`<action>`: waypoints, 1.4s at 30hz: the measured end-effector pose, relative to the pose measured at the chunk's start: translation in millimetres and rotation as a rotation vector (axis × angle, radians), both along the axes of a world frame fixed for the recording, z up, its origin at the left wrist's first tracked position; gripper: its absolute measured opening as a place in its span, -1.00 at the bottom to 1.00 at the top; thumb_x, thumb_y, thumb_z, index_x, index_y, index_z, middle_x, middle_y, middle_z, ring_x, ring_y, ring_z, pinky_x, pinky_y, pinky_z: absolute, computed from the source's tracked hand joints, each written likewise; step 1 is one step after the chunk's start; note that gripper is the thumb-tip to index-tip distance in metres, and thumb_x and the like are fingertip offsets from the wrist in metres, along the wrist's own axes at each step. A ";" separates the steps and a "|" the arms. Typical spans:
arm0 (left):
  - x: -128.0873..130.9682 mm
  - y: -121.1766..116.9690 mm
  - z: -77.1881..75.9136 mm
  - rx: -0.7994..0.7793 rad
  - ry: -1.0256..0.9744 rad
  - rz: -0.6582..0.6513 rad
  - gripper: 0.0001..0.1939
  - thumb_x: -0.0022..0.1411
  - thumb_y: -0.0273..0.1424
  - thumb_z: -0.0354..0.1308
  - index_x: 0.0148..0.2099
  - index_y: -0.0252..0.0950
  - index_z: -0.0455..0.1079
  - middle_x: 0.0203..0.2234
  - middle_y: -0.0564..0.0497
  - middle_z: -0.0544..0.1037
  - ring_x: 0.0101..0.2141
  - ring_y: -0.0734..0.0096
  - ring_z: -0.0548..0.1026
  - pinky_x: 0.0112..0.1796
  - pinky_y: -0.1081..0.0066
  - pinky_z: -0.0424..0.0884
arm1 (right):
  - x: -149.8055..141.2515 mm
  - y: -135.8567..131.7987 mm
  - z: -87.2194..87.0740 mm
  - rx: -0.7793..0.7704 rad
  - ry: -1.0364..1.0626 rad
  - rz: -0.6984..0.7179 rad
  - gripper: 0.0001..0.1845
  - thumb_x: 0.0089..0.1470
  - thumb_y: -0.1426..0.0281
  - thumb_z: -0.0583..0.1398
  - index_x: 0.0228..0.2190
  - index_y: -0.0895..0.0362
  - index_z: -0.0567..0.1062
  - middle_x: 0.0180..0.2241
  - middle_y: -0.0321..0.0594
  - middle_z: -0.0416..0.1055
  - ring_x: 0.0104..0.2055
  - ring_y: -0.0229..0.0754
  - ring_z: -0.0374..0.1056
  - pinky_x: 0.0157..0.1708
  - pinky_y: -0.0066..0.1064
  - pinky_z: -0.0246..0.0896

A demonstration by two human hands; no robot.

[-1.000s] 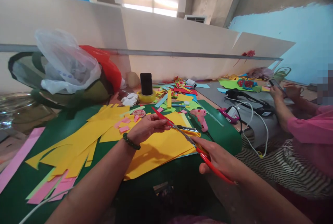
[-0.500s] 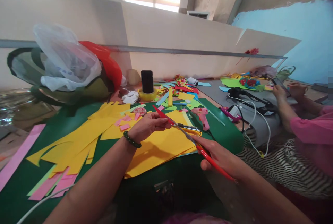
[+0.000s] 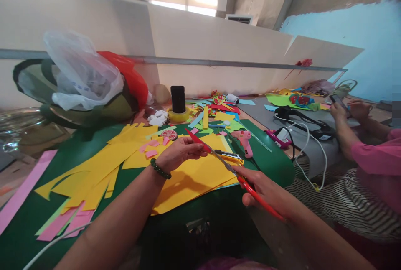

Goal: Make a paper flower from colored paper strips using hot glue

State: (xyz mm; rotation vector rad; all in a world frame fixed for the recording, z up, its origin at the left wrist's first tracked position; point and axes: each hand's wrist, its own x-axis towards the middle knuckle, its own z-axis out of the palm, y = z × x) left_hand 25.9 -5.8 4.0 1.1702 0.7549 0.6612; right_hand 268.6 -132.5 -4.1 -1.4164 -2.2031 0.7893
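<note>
My left hand [image 3: 180, 153], with a green bead bracelet at the wrist, pinches a narrow red paper strip [image 3: 196, 139] held above the table. My right hand [image 3: 266, 190] grips red-handled scissors [image 3: 247, 188]; their metal blades point up and left and meet the strip just right of my left fingers. Below both hands lie large yellow paper sheets [image 3: 191, 178] on a green mat [image 3: 269, 161]. More yellow offcuts [image 3: 103, 161] and pink strips [image 3: 62, 224] are spread to the left.
A pink glue gun [image 3: 244, 141] and a yellow utility knife [image 3: 230, 155] lie just beyond the scissors. A phone stands in a yellow tape roll [image 3: 177, 109]. Plastic bags [image 3: 84, 77] sit at the left. At the right, a person in a pink sleeve [image 3: 376, 157] holds a phone near cables [image 3: 300, 136].
The hands, strip and scissors keep nearly the same pose; the view has shifted slightly. The person at the right has moved their hands a little.
</note>
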 end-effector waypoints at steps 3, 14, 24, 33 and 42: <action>-0.1 0.7 -0.9 -0.005 0.000 -0.004 -0.57 -0.26 -0.14 0.52 -0.39 -0.33 0.57 -0.40 -0.10 0.66 -0.33 0.33 0.58 -0.27 0.42 0.38 | 1.4 0.2 -1.7 0.024 0.006 -0.009 -0.04 -0.02 -0.28 0.11 0.17 0.17 0.39 -0.24 -0.08 0.49 -0.19 0.03 0.37 -0.13 -0.30 0.28; -1.3 2.6 -2.8 -0.009 -0.007 -0.021 -0.60 -0.21 -0.19 0.52 -0.39 -0.35 0.55 -0.37 -0.12 0.66 -0.32 0.33 0.60 -0.27 0.42 0.40 | 0.7 -0.8 -3.6 -0.035 -0.051 -0.107 -0.18 -0.05 -0.06 0.30 0.14 0.16 0.42 -0.25 -0.16 0.53 -0.30 -0.12 0.35 -0.26 -0.38 0.29; -1.9 2.9 -1.4 -0.062 -0.035 -0.019 -0.54 -0.27 -0.15 0.54 -0.41 -0.33 0.47 -0.35 -0.10 0.67 -0.37 0.34 0.61 -0.32 0.45 0.41 | -2.8 -0.5 -1.5 -0.038 -0.011 -0.123 -0.27 -0.07 0.01 0.35 0.06 0.15 0.49 -0.21 -0.12 0.56 -0.20 -0.04 0.43 -0.18 -0.36 0.31; -6.6 6.0 -4.1 -0.003 -0.006 -0.004 -0.58 -0.23 -0.14 0.52 -0.39 -0.33 0.55 -0.39 -0.11 0.67 -0.31 0.29 0.60 -0.24 0.40 0.42 | 1.0 0.3 -8.9 0.038 -0.120 -0.130 -0.13 -0.12 -0.05 0.36 0.14 0.14 0.41 0.06 0.06 0.48 0.04 0.16 0.44 0.00 -0.16 0.34; -6.1 3.9 -1.8 0.019 0.048 -0.043 -0.53 -0.21 -0.11 0.50 -0.31 -0.34 0.60 -0.29 -0.16 0.67 -0.27 0.29 0.60 -0.24 0.41 0.39 | -0.1 3.4 -15.5 0.145 -0.226 -0.126 -0.08 -0.10 -0.11 0.32 0.17 0.16 0.37 0.09 0.07 0.45 0.05 0.15 0.45 -0.04 -0.17 0.39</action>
